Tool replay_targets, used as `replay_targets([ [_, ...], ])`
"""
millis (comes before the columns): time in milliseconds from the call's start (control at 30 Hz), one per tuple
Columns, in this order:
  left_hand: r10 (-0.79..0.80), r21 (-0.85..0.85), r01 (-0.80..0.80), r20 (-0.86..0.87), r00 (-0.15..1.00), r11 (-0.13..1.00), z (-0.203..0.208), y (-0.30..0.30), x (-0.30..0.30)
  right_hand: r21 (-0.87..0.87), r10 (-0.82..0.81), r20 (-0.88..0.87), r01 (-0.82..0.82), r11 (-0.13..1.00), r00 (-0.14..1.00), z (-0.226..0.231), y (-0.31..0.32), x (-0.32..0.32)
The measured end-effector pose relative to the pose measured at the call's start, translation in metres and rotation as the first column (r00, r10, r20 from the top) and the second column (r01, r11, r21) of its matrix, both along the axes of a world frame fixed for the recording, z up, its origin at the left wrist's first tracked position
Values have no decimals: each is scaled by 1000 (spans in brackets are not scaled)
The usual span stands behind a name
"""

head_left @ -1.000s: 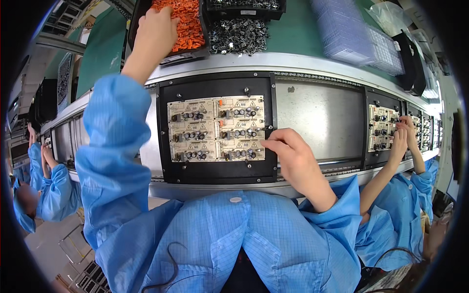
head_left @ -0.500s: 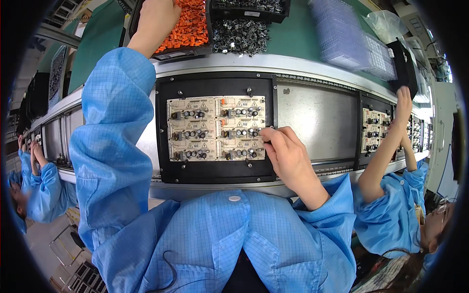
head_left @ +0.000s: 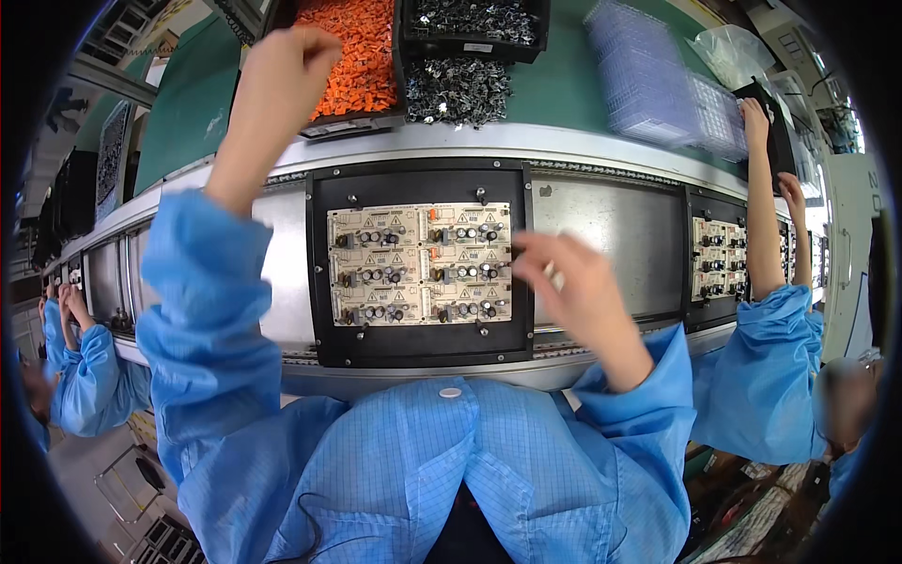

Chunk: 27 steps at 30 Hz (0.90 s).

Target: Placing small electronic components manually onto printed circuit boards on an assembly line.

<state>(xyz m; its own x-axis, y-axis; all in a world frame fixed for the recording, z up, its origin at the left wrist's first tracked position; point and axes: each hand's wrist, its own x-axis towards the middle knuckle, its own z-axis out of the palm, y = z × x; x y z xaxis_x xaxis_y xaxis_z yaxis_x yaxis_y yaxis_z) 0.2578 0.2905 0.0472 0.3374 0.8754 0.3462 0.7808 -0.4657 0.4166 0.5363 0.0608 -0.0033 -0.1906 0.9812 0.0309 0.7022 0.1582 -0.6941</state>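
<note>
My left hand (head_left: 282, 80) is raised at the left side of a black bin of small orange parts (head_left: 362, 66), its thumb and fingertips pinched together. Whatever lies in that pinch is too small or hidden to make out. Just right of a panel of beige circuit boards (head_left: 376, 268), my right hand (head_left: 583, 287) is blurred, its fingers curled. A small pale thing, not clear enough to name, shows between them. The panel sits in a black frame (head_left: 423, 343) on the conveyor. Capacitors stand on the boards, and two orange parts show near the upper middle.
Dark metal-looking parts (head_left: 460, 94) lie in a heap beside the bin, with a black tray (head_left: 479, 23) behind. Clear plastic trays (head_left: 648, 89) are stacked at the far right. Another framed panel (head_left: 722, 254) is on the conveyor by a co-worker's arms (head_left: 766, 226). More people work at left.
My left hand has drawn back from over the orange parts toward the bin's left side. My right hand has come off the panel's right edge. The right co-worker's hands have shifted to a black box.
</note>
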Motion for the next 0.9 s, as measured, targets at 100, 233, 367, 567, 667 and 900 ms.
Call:
replay_targets([
  [100, -26, -300, 64, 129, 991, 952, 9, -79, 19, 346, -110, -28, 113, 931, 993, -23, 68, 29],
  [233, -53, -384, 122, 185, 981, 915, -6, -164, 30, 461, -154, -43, 156, 874, 987, -56, 151, 43],
  [367, -84, -385, 143, 166, 982, 912, -18, -206, 30, 398, -175, -115, 207, 894, 978, -67, 178, 31],
  [567, -124, -446, 175, 142, 982, 878, -27, -220, 38, 359, -232, -58, 237, 903, 971, -69, 181, 28],
  [667, -165, -452, 182, 77, 983, 873, -28, -220, 41, 353, -245, -80, 257, 900, 966, -66, 183, 27],
  [900, -282, -500, 238, -13, 959, 833, -30, -215, 42, 393, -227, -58, 231, 890, 972, -64, 186, 31],
])
